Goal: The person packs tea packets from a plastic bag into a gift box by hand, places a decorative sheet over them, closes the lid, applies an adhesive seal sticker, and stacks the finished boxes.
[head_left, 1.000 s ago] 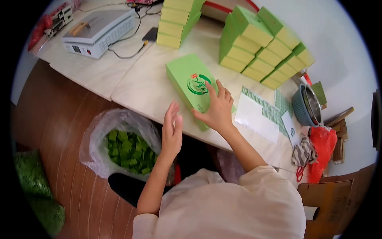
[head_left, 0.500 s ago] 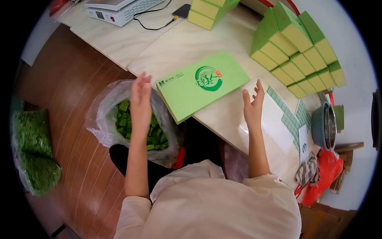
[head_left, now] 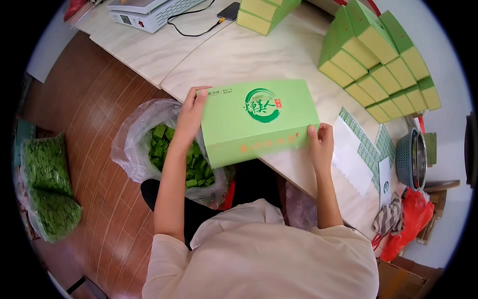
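A light green gift box (head_left: 229,117) with a round dark green logo is held between my two hands at the table's front edge. It is tilted, so its long front side with orange lettering shows. My left hand (head_left: 191,114) grips the left end, thumb on top near the corner. At the right end my right hand (head_left: 321,142) has its thumb on the front side and its fingers curled behind. Below the box's left end stands a clear plastic bag (head_left: 132,144) full of small green packets (head_left: 159,144).
Stacked green boxes (head_left: 378,65) stand at the table's back right, with more boxes (head_left: 259,20) at the back. Sticker sheets (head_left: 366,159) lie right, near a blue basket (head_left: 406,159) and red bag (head_left: 413,219). A white appliance (head_left: 149,17) and phone (head_left: 229,11) are back left. Filled bags (head_left: 50,184) sit on the floor.
Both hands were open beside the box and have closed on its two ends. The box has tipped, turning its lettered front side into view.
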Available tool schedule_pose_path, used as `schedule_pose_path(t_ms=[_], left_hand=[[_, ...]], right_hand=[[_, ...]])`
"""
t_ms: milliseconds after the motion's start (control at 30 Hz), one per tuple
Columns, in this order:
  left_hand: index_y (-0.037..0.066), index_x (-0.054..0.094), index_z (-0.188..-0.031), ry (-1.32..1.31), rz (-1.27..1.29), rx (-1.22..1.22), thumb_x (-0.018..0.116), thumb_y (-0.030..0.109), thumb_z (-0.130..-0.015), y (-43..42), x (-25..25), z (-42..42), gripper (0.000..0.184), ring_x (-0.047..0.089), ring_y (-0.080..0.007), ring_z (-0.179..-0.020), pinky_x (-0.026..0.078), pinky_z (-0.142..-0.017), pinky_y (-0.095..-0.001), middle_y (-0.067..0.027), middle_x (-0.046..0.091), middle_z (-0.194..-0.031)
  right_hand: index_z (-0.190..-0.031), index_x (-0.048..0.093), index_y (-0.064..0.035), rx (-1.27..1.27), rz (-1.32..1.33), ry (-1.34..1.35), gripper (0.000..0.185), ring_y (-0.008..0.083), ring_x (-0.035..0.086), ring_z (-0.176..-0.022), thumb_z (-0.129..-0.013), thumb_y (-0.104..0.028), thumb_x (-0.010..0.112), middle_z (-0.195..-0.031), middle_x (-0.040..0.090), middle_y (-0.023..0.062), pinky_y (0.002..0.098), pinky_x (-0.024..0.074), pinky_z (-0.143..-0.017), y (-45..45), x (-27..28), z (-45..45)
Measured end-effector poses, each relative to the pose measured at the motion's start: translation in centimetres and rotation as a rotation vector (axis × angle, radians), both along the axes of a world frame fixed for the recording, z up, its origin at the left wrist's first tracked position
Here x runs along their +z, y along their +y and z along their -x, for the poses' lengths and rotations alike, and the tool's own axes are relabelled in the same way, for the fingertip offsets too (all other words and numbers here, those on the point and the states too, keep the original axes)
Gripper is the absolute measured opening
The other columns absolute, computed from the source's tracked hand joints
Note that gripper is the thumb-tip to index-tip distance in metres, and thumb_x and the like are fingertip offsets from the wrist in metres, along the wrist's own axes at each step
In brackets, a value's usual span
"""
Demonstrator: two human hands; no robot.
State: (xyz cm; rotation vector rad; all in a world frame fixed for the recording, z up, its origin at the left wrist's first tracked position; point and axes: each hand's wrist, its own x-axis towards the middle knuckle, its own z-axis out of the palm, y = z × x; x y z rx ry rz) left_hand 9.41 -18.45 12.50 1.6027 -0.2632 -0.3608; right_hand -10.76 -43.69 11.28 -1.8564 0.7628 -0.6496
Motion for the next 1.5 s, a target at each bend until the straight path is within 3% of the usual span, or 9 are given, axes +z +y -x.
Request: schedule_pose_path(t_ms=[67,367,567,733,800,900,1233,1400,1500], left_hand=[[0.006,0.056,-0.115,-0.035,0.011,-0.069,0.040,0.037,-0.100,0.3,-0.3,-0.4,0.038,0.054,-0.0129,-0.088,0.043,-0.082,-0.0265,-0.0049,0.061,-0.096],[0.004,0.048,-0.129,-0.310,0.124,-0.128,0.052,0.017,-0.091,2.2,-0.4,0.8,0.041,0.042,-0.0220,-0.127,0.033,-0.106,-0.0336,-0.0098,0.049,-0.133],[0.003,0.054,-0.118,-0.465,0.015,-0.196,0.065,-0.002,-0.075,1.2,1.8,0.8,0.044,0.052,-0.0196,-0.111,0.041,-0.096,-0.0327,-0.0087,0.052,-0.127],[-0.003,0.056,-0.105,-0.361,-0.057,-0.053,0.060,0.014,-0.088,-0.2,1.4,-1.1,0.025,0.058,-0.0171,-0.086,0.046,-0.078,-0.0288,-0.0118,0.061,-0.097],[-0.007,0.059,-0.099,-0.271,-0.170,0.083,0.045,0.043,-0.097,-0.9,1.6,-2.5,0.052,0.060,-0.0185,-0.078,0.046,-0.074,-0.0291,-0.0143,0.064,-0.082],[-0.007,0.061,-0.104,-0.277,-0.315,0.176,0.040,0.055,-0.095,-2.1,1.6,-4.4,0.066,0.061,-0.0195,-0.084,0.046,-0.078,-0.0310,-0.0163,0.066,-0.090],[-0.004,0.046,-0.131,0.351,0.197,0.064,0.044,0.043,-0.097,-3.3,2.7,-4.9,0.059,0.055,-0.0192,-0.110,0.041,-0.094,-0.0281,-0.0137,0.054,-0.127],[0.002,0.050,-0.126,-0.125,0.110,0.244,0.041,0.037,-0.099,1.0,-0.8,-1.8,0.045,0.056,-0.0173,-0.103,0.041,-0.091,-0.0294,-0.0100,0.057,-0.118],[0.004,0.055,-0.119,-0.213,0.148,0.430,0.039,0.031,-0.101,7.7,-4.4,2.2,0.035,0.056,-0.0129,-0.094,0.042,-0.085,-0.0274,-0.0067,0.060,-0.109]], right_hand=[[-0.108,0.045,-0.0009,0.035,-0.134,0.044,0.037,0.0050,0.051,-0.062,-0.089,-0.026,0.065,-0.069,0.062,0.0036,0.0188,0.0372,-0.057,0.3,1.6,0.6],[-0.125,0.046,-0.0005,0.170,-0.191,0.007,0.038,0.0086,0.060,-0.076,-0.093,-0.019,0.058,-0.081,0.067,0.0061,0.0225,0.0451,-0.071,-1.5,7.9,0.5],[-0.131,0.042,-0.0006,0.180,-0.672,-0.552,0.039,0.0122,0.057,-0.096,-0.097,-0.019,0.045,-0.102,0.062,0.0061,0.0268,0.0428,-0.085,-1.8,7.8,-1.5],[-0.127,0.047,-0.0012,0.053,0.397,-0.071,0.037,0.0204,0.053,-0.107,-0.091,-0.007,0.052,-0.119,0.055,0.0099,0.0296,0.0430,-0.088,-2.1,1.4,-2.9],[-0.129,0.047,-0.0012,0.154,0.178,-0.049,0.039,0.0200,0.052,-0.111,-0.090,-0.006,0.049,-0.124,0.054,0.0108,0.0318,0.0419,-0.092,-0.9,2.4,-3.1],[-0.129,0.047,-0.0012,0.187,0.008,-0.089,0.042,0.0196,0.052,-0.113,-0.088,-0.002,0.044,-0.126,0.054,0.0111,0.0318,0.0411,-0.093,-1.6,1.6,-3.3],[-0.129,0.047,-0.0012,0.154,0.046,-0.092,0.043,0.0189,0.053,-0.109,-0.087,-0.002,0.035,-0.127,0.053,0.0119,0.0301,0.0411,-0.091,-0.9,1.3,-3.4],[-0.128,0.047,-0.0009,0.096,0.174,-0.089,0.037,0.0216,0.051,-0.112,-0.091,-0.004,0.041,-0.128,0.052,0.0119,0.0316,0.0394,-0.093,0.4,1.2,-3.5],[-0.121,0.047,0.0021,0.017,0.606,-0.288,0.030,0.0283,0.046,-0.118,-0.091,-0.003,0.046,-0.128,0.049,0.0165,0.0378,0.0350,-0.099,2.0,2.2,-3.4]])
